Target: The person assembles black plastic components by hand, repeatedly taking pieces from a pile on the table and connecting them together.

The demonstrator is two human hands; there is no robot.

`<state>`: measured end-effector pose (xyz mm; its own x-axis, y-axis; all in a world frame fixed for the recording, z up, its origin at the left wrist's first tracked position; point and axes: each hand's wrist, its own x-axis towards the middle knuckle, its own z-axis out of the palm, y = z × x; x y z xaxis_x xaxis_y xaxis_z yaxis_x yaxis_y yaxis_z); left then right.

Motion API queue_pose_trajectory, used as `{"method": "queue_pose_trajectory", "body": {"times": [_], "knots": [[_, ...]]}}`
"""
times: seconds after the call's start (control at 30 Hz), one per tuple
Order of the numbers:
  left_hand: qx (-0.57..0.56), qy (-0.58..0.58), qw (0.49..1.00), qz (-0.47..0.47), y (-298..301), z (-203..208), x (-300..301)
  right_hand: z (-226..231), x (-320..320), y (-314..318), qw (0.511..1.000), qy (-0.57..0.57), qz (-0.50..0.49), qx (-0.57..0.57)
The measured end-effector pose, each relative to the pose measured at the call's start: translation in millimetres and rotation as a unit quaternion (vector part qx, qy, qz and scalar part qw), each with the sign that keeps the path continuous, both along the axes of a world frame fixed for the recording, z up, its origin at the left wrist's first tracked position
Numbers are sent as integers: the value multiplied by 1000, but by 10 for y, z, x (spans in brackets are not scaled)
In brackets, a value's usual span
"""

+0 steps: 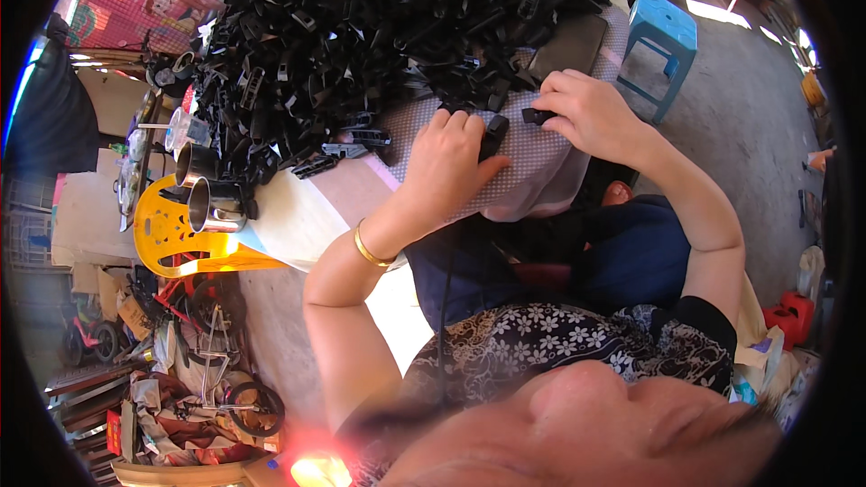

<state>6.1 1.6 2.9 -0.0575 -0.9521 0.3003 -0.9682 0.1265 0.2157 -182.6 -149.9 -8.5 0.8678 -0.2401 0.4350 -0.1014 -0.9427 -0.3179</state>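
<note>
A large heap of black plastic parts (361, 27) covers much of the table in front of me. My left hand (446, 158) is closed around a black plastic part (493, 137) at the near edge of the heap, its thumb stretched along the near side. A short way to the right, my right hand (591, 119) pinches a small black piece (537, 115) between thumb and fingers. The two pieces are apart, both over the checked tablecloth (532, 162). Their exact kind is too small and dark to tell.
Two metal cups (215, 206) stand at the table's left edge, by a yellow plastic chair (171, 225). A dark flat object (570, 47) lies right of the heap. Beyond the table's right side stands a blue stool (663, 32). Bicycles and clutter (207, 370) fill the lower left.
</note>
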Motion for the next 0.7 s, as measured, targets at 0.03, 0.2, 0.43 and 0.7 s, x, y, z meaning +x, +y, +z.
{"method": "queue_pose_trajectory", "body": {"times": [0.03, 0.2, 0.43, 0.7], "knots": [[-22, 27, 999, -24, -12, -42, 18, 12, -4, 7, 1000, 0, 0, 0], [-26, 138, 987, -76, -90, -127, 66, 101, 30, 108, 993, -14, 62, 96], [56, 183, 981, -20, -53, 5, 175, 159, -3, 71, 996, 80, 15, 35], [53, 193, 980, -17, -64, 23, 149, 69, -20, 26, 996, 34, 41, 74]]}}
